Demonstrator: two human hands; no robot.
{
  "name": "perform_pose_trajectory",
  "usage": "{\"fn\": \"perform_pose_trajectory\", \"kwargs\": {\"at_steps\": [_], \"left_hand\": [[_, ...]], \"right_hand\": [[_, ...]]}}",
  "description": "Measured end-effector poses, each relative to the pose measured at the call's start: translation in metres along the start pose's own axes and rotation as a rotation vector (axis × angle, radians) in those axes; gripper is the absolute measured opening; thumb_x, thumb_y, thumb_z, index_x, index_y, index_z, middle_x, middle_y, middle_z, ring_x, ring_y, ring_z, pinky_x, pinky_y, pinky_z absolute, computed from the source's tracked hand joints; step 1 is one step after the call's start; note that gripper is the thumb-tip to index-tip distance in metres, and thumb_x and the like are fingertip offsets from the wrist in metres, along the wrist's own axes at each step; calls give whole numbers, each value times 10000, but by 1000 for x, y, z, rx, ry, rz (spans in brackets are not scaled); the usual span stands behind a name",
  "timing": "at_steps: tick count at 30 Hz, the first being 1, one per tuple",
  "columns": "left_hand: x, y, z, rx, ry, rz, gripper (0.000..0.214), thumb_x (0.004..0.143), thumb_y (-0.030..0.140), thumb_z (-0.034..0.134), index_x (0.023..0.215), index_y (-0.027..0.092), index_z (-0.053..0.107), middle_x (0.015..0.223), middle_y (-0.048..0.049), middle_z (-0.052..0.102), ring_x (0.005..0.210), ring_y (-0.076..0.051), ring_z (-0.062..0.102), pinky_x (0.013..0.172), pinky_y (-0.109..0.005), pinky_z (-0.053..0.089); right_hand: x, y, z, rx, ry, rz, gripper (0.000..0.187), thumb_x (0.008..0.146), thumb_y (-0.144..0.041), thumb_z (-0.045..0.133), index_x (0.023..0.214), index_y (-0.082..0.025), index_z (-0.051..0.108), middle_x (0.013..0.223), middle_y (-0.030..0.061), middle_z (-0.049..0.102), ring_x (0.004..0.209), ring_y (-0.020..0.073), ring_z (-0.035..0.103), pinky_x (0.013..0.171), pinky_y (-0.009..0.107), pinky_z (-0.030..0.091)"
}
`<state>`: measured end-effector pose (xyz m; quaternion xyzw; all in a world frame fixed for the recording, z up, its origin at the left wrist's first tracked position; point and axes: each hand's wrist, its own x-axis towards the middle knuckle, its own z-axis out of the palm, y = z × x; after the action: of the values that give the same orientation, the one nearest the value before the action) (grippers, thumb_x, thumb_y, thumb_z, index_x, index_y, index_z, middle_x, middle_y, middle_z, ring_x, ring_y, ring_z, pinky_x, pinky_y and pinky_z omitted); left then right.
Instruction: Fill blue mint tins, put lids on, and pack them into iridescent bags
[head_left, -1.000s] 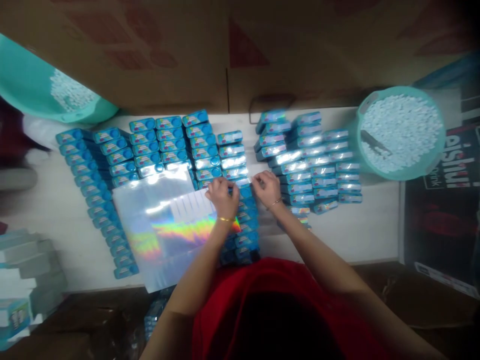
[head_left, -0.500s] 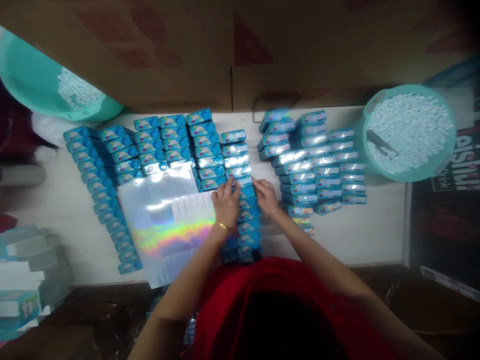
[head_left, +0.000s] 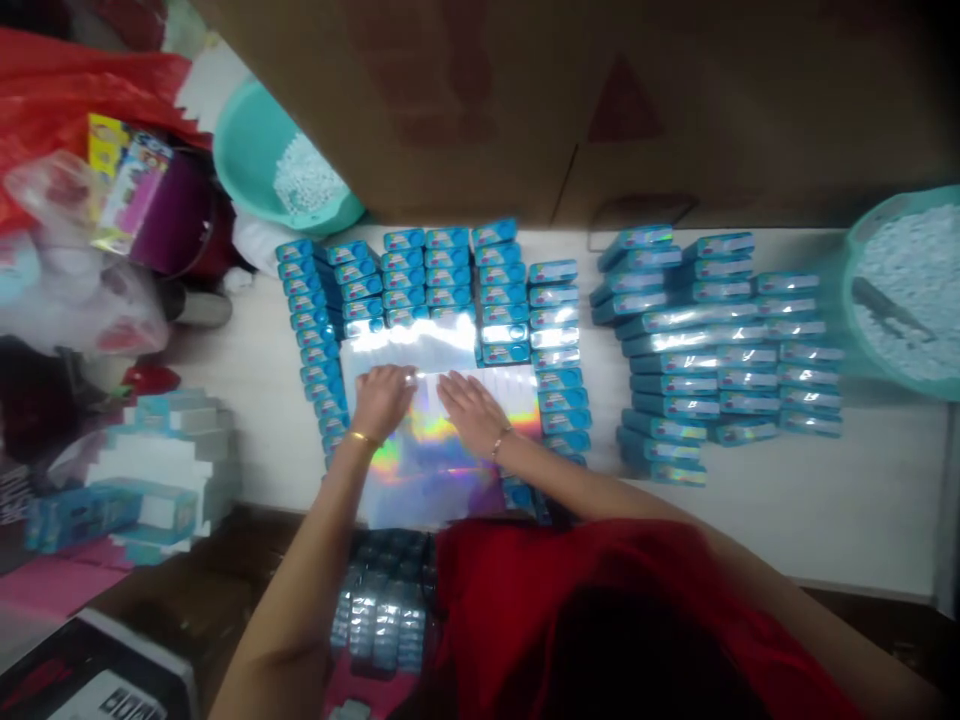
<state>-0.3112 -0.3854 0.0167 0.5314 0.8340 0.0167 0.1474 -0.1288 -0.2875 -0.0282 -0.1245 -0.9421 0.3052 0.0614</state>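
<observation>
Shiny holographic sticker sheets [head_left: 431,490] lie over part of the blue boxes, with rainbow glare across them. My left hand [head_left: 381,402] is over the sheets with its fingers curled, thumb and forefinger close together; a small pale bit shows at their tips, too blurred to name. Beside it, my right hand [head_left: 474,412] rests on the sheet, fingers stretched out and flat. Rows of small blue boxes [head_left: 448,255] stand behind and left of the sheets. Another column of boxes [head_left: 562,400] runs down the right side of the sheets.
More boxes with shiny strips [head_left: 675,382] stand in columns to the right. A green tub [head_left: 862,330] of small white pieces holds a dark scoop-like tool. Another green tub [head_left: 247,150] is at the back left. Large cartons [head_left: 510,120] wall the back. Flat cartons [head_left: 165,450] pile up left.
Both hands have left the column of boxes and moved left onto the holographic sheets. My right hand has flattened out. The camera view has turned left, showing more clutter there.
</observation>
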Motion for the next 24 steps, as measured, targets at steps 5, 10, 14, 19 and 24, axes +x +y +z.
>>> {"fn": "perform_pose_trajectory", "kwargs": {"at_steps": [5,10,14,19,24], "left_hand": [[2,3,15,42,20,79,297,935,309,425,1135,231,630,1031,-114,651,1026,-293,515,871,-462,305],[-2,-1,21,13,101,178,265,922,219,443,1104,242,635,1136,-119,636,1098,-292,482,883,-470,285],[-8,-1,28,-18,148,218,232,921,201,454,1057,223,641,1124,-103,656,1086,-278,501,859,-437,308],[-40,12,20,-121,214,191,141,902,228,507,956,204,635,987,-82,685,986,-249,553,834,-404,339],[-82,47,-16,-551,481,-182,96,832,286,629,818,201,585,797,-21,634,811,-178,584,818,-350,397]], "right_hand": [[2,5,30,-29,-40,-10,491,945,-151,381,1425,-42,375,1522,165,314,1442,261,196,1184,480,184],[-1,8,19,8,-44,-36,513,955,-201,384,1442,-42,345,1528,171,299,1453,255,151,1188,489,183],[-1,8,18,42,-47,-29,542,952,-215,393,1469,-78,301,1538,152,286,1456,245,139,1186,498,183],[0,9,22,94,-43,-8,542,954,-235,381,1471,-89,301,1537,151,289,1454,249,151,1184,505,175],[2,7,11,332,5,34,470,964,-286,358,1398,-124,435,1484,152,391,1432,247,228,1172,508,185]]}}
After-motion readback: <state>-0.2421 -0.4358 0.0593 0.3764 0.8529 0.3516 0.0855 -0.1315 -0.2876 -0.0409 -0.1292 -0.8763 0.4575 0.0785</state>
